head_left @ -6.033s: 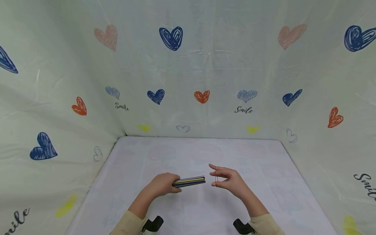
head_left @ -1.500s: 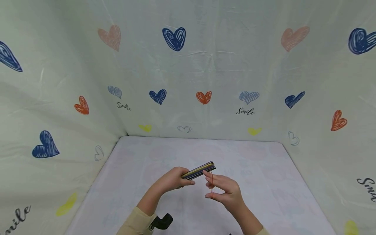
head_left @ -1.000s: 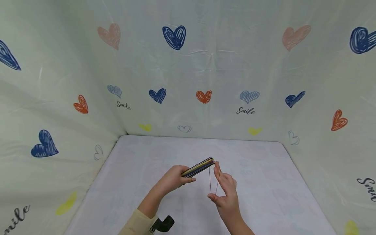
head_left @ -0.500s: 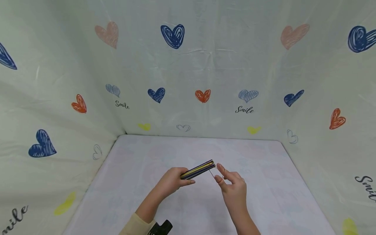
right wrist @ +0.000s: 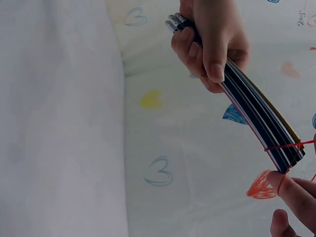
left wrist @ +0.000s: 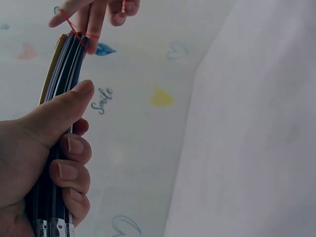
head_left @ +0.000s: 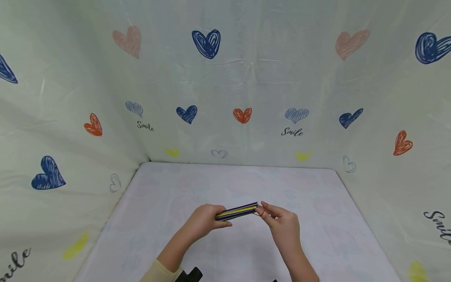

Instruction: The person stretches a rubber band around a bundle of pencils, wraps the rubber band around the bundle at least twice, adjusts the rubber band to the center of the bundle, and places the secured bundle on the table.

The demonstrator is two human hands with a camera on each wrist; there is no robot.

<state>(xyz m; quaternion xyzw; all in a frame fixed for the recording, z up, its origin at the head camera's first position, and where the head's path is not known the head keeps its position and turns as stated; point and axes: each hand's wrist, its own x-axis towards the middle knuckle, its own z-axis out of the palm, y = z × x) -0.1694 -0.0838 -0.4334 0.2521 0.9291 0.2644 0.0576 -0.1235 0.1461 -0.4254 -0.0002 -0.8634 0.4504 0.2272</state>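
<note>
My left hand (head_left: 204, 222) grips a bundle of pencils (head_left: 237, 212) round its near half, thumb along one side. The pencils are mostly dark blue and black with pale stripes, with a yellow one among them. Silver metal ends (left wrist: 57, 228) show behind the left hand in the left wrist view. A thin red rubber band (right wrist: 282, 146) passes round the far end of the bundle and runs on to the right fingers. My right hand (head_left: 284, 228) holds the band drawn out with thumb and fingers, right at that end. The bundle lies nearly level above the table.
A white table (head_left: 197, 182) lies under both hands. Behind and beside it hangs a pale curtain (head_left: 260, 82) printed with hearts and "Smile". A black wrist camera mount (head_left: 190, 275) shows by the left sleeve (head_left: 160, 271).
Earlier the right hand stretched the rubber band apart from the pencils. The band has since gone round their far end, and the right fingers have drawn together there. The bundle has tipped lower.
</note>
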